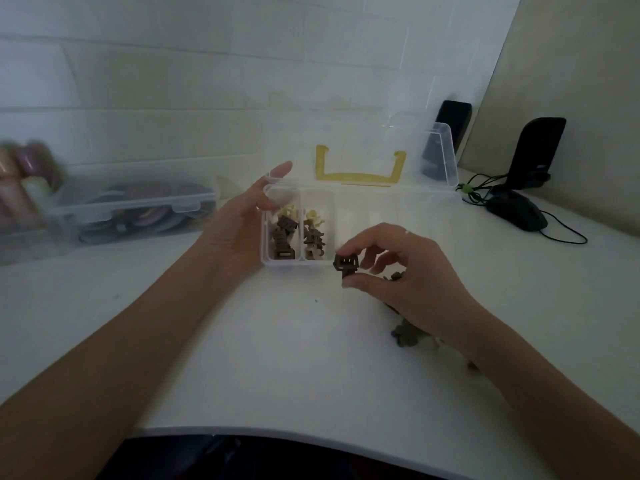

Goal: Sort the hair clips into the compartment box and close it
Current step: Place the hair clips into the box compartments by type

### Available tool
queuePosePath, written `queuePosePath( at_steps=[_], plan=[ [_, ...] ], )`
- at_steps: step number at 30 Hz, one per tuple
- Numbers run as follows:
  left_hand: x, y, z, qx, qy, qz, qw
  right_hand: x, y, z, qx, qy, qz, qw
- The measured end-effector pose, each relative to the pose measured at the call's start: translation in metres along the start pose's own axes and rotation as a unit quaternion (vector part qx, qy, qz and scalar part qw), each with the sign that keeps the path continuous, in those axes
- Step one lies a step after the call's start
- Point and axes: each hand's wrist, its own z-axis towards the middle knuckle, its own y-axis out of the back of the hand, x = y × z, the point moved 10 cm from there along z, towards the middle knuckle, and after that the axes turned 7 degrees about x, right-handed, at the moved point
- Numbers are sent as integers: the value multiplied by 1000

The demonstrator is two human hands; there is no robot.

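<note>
the right hand (pixel 398 271) pinches a dark brown hair clip (pixel 346 265) between thumb and fingertips, holding it just in front of the near wall of the compartment box (pixel 398 209), about level with the second and third compartments from the left and not yet over any of them; the left hand (pixel 242 223) cups the box's left end, palm against the side wall, thumb at the near corner and fingers curled round the far corner, steadying it on the white table (pixel 277 358). the box is clear plastic, its lid (pixel 440 150) standing open at the back with a yellow handle (pixel 360 174) showing through it. two compartments are in use: the leftmost holds dark brown and pale yellow clips, the next holds tan and yellow ones, and the compartments further right look bare, though glare makes that hard to be sure of. a few loose clips (pixel 405 336) lie on the table under and behind the right wrist, partly hidden. so the sorting seems partway through: the held clip, the loose ones and the closing of the lid are all left to do. beyond sit a closed clear container (pixel 138 209) on the left, and a dark mouse (pixel 516 213) with its cable on the right
</note>
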Motion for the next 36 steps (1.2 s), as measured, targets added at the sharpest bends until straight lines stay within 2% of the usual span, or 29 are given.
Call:
queuePosePath(
  at_steps=[3,6,9,11,13,16,19,21,23,26,28,30,32,34,36],
  plan=[
    [-1,-7,-1,7,-4,-12,1000,19,4,7,-47,39,-29,998],
    [-2,-9,-1,-2,-4,-29,1000,57,-4,28,-61,125,-140,980],
    [0,-7,-2,-10,2,-18,1000,74,-20,54,-61,167,-252,951],
    [1,-7,-3,-8,8,-28,1000,70,-39,66,-43,173,-375,910],
    [2,-7,-3,-5,12,-32,999,59,-48,68,-36,155,-448,880],
    [0,-8,-2,7,8,-23,1000,51,-47,63,-26,128,-476,869],
    [2,-10,-2,10,17,-23,1000,46,-49,56,-7,141,-498,856],
    [2,-10,-2,4,13,-25,1000,45,-48,52,-1,152,-481,863],
    [1,-8,-1,1,2,-32,999,51,-31,44,-21,160,-402,901],
    [1,-2,0,-5,4,-22,1000,47,22,25,-81,130,-254,955],
    [3,4,1,-16,13,-8,1000,36,65,4,-155,93,-212,960],
    [3,5,2,-14,15,-6,1000,8,101,-23,-238,22,-137,961],
    [4,4,3,-19,11,-10,1000,-32,115,-50,-289,-86,-40,953],
    [4,6,2,-34,6,-13,999,-67,105,-69,-273,-203,-2,940],
    [3,7,2,-38,3,-12,999,-85,84,-77,-211,-272,1,939]
  ],
)
